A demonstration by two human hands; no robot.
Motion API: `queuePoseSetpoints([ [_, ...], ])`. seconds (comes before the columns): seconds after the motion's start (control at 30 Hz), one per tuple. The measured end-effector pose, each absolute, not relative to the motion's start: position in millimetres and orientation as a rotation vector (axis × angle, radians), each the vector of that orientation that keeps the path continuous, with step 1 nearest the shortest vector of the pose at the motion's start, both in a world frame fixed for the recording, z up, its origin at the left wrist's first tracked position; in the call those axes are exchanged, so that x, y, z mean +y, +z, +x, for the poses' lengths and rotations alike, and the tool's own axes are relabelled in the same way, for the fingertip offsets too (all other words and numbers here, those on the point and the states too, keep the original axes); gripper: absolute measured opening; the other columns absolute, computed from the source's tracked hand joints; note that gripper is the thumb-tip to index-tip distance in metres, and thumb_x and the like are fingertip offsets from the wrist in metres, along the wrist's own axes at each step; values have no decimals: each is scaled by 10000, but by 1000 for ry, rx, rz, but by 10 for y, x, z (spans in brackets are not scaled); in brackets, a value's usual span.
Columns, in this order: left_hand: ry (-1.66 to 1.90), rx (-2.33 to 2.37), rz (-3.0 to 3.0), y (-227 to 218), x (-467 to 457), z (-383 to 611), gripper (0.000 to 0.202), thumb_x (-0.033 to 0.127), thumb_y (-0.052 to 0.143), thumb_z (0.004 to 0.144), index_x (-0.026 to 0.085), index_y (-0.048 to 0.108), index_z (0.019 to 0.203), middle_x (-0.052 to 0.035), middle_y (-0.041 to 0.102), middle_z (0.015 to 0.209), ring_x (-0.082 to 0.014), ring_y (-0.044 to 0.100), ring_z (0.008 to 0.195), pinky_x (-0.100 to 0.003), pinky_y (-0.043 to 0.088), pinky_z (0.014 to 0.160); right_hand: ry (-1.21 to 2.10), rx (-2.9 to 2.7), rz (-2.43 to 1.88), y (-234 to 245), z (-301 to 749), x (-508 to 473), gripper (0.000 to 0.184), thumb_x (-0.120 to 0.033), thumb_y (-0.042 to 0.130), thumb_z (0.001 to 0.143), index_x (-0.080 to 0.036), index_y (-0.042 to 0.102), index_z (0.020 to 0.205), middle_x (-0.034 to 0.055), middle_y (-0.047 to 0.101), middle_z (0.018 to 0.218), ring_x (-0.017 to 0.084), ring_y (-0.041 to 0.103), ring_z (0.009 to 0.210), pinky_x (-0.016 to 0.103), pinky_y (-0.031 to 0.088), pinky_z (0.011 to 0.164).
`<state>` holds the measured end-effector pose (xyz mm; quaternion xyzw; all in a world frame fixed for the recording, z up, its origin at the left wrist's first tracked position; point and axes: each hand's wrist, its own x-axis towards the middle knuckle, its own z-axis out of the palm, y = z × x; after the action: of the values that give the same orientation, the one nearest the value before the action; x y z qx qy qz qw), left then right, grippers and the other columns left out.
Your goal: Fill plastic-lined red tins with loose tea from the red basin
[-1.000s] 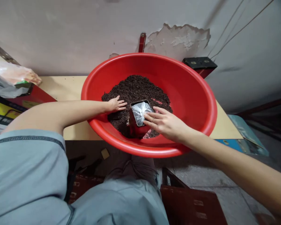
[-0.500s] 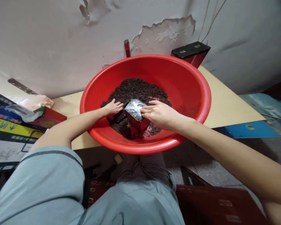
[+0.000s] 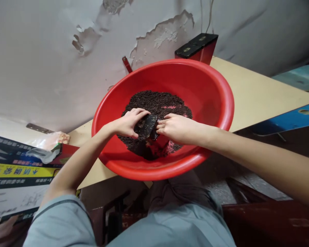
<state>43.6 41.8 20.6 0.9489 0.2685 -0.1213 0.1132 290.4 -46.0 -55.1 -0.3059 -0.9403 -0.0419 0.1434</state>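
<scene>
My left hand point(image 3: 134, 121) grips a black lid point(image 3: 148, 125), thumb at its near side and fingers over its far edge. The lid is tilted over the mouth of a small red box point(image 3: 159, 142) that sits in a red basin point(image 3: 225, 106). At that mouth is my right hand point(image 3: 173, 128), its fingers bunched together beside the lid's right edge. The lid and fingers hide nearly all of the box's opening, so what the right fingertips pinch cannot be made out. Dark, grainy soil-like material point(image 3: 151, 99) lies around the box in the basin.
Under the basin is a pale tabletop point(image 3: 249, 92) against a peeling wall point(image 3: 54, 61). A red box with a black top point(image 3: 195, 46) stands behind the basin. At left are a printed carton point(image 3: 18, 178), a plastic bag point(image 3: 45, 154) and another red box point(image 3: 67, 154).
My left hand has lifted the black lid from the grains and brought it right, over the box. The clear plastic in the box's mouth is now mostly covered. The camera view has tilted.
</scene>
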Motion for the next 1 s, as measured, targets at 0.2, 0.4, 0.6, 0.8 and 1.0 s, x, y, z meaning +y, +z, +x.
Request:
queuePoseSetpoints([
  [0.2,-447,639,2847,-43,575,578,1095,357,823,686,192,291,1628,-237,391,1617,-426,348,1486,-610,349,1205,-130,-2736,-852,-551,3005,-449,197,-97,596,958,-169,779,944,78,815,964,197,738,880,338,465,801],
  [0.4,-349,500,2991,-187,499,639,1101,466,840,697,155,315,1614,-240,446,1553,-430,400,1415,-591,396,1183,-186,-2181,-1284,-372,3144,-482,353,-322,453,1062,-189,744,1211,103,799,1068,234,730,926,338,508,761],
  [0.6,-282,523,3084,-393,490,645,1085,568,796,699,47,369,1549,-321,427,1554,-494,400,1414,-637,396,1149,159,-2387,-1405,-486,2662,-386,1187,-828,585,836,-54,247,1669,303,443,1605,445,602,1293,519,558,972],
  [0.8,-189,479,3117,-529,572,603,938,583,767,724,70,506,1465,-298,514,1507,-470,480,1368,-624,411,1136,201,-2476,-1450,-807,2431,-323,1172,-725,599,869,2,146,1670,371,247,1673,498,554,1292,601,504,1018],
  [1.0,-150,414,3118,-564,543,616,986,581,763,725,37,469,1494,-315,479,1555,-493,412,1452,-660,300,1217,222,-2476,-1480,-829,2508,-376,1206,-799,502,908,-6,27,1684,362,140,1711,523,476,1351,642,502,1015],
])
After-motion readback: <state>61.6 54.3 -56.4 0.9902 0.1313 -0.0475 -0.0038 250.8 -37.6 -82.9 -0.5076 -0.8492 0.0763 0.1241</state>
